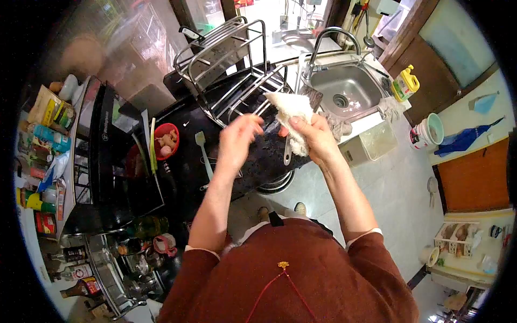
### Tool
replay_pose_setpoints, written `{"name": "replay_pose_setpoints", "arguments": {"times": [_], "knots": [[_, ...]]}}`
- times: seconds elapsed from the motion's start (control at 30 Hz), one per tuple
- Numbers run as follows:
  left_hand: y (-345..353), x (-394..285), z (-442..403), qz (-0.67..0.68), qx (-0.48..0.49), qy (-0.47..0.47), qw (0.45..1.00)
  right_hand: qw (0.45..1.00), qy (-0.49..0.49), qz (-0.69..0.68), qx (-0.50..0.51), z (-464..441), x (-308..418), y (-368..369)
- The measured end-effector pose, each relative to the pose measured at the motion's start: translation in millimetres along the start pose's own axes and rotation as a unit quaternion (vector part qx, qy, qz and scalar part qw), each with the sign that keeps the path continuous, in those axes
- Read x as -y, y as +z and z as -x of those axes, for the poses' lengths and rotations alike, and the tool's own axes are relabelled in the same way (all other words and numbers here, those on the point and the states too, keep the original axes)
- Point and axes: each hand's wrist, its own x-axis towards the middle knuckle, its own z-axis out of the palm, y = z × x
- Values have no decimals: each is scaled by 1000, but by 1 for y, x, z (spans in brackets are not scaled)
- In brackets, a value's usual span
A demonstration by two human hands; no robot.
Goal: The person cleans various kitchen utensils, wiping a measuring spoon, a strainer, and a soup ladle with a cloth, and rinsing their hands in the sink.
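My right hand is closed around a bunched white cloth in front of the sink. Just below the cloth, a grey handle end with a hole sticks out; whether the hand grips it too is hidden. My left hand hovers to the left of the cloth, apart from it. Its fingers are loosely bent, somewhat blurred, with nothing visible between them. Behind my hands a metal wire rack stands on the black countertop.
The steel sink with its faucet lies at the back right, a yellow bottle beside it. A red bowl with ginger-like pieces and a spatula rest on the left. A clear bin stands below the sink.
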Motion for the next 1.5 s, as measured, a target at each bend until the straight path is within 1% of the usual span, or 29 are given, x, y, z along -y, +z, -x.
{"name": "replay_pose_setpoints", "arguments": {"times": [0.03, 0.07, 0.1, 0.17, 0.23, 0.27, 0.37, 0.4, 0.5, 0.6, 0.63, 0.67, 0.7, 0.77, 0.83, 0.87, 0.97, 1.07, 1.13, 1.17, 1.2, 1.27, 1.3, 1.33, 1.37, 1.4, 1.43, 1.47, 1.5], "knots": [[-5, 0, -9, 15, -17, 9, 1000, 1000, 2, 0, -1, 0, -1, 2], [-1, -17, -15, 83, -18, 15, 996, 999, 14, 18, 27, 1, -4, 5], [0, -18, -23, 84, -6, 16, 996, 998, 27, 35, 55, 3, -6, 8], [5, -16, -40, 263, 77, -41, 961, 989, 46, 97, 105, 5, -9, 12], [9, -23, -41, 304, 125, -14, 944, 985, 42, 120, 116, 8, -13, 19], [7, -18, -42, 288, 120, -43, 949, 986, 43, 117, 114, 10, -16, 18], [11, -12, -40, 267, 100, -30, 958, 978, 32, 166, 120, 14, -23, 10], [15, -12, -39, 271, 62, -42, 960, 978, 49, 163, 117, 21, -26, 11], [14, -7, -43, 252, 29, -48, 966, 978, 92, 156, 108, 42, -36, 7], [17, -3, -43, 270, -19, -49, 961, 975, 102, 160, 113, 63, -44, -3], [11, -4, -46, 261, -37, -50, 963, 966, 113, 192, 133, 70, -58, -13], [1, -6, -53, 276, -56, -24, 959, 954, 123, 226, 152, 77, -62, -15], [-11, -9, -60, 292, -76, 3, 953, 947, 170, 236, 136, 87, -62, -15], [-28, -18, -64, 306, -52, 20, 950, 958, 136, 220, 124, 91, -85, -37], [-25, -27, -59, 261, -24, -6, 965, 971, 204, 126, -20, 88, -75, -49], [-21, -23, -58, 219, 0, -26, 975, 986, 136, 81, -40, 80, -74, -55], [-3, -13, -38, 165, 37, -34, 985, 988, 67, 26, -133, 58, -43, -67], [13, -13, -16, 164, 37, -52, 984, 985, -9, -4, -172, 41, -4, -73], [16, -12, -3, 159, 49, -60, 984, 964, -104, 134, -204, 36, 20, -68], [16, -9, 2, 163, 56, -64, 983, 941, -144, 215, -218, 33, 34, -58], [17, -6, 6, 163, 57, -64, 983, 941, -144, 215, -219, 28, 42, -46], [16, -4, 12, 36, 67, -49, 996, 865, -337, 293, -230, 17, 52, -16], [17, -5, 15, 36, 66, -49, 996, 868, -322, 317, -207, 18, 54, -1], [20, -9, 18, -2, 46, 2, 999, 828, -325, 435, -138, 10, 40, -9], [24, -11, 21, -40, 26, 52, 998, 701, -427, 563, -95, 5, 48, 13], [29, -10, 24, -50, -10, 146, 988, 661, -442, 604, -55, -2, 42, 24], [23, -16, 30, -133, 8, 120, 984, 618, -455, 641, -16, -7, 36, 31], [22, -15, 33, -128, -12, 130, 983, 620, -456, 639, -13, -12, 30, 34], [21, -14, 35, -123, -33, 141, 982, 671, -416, 613, 1, -20, 24, 35]]}}
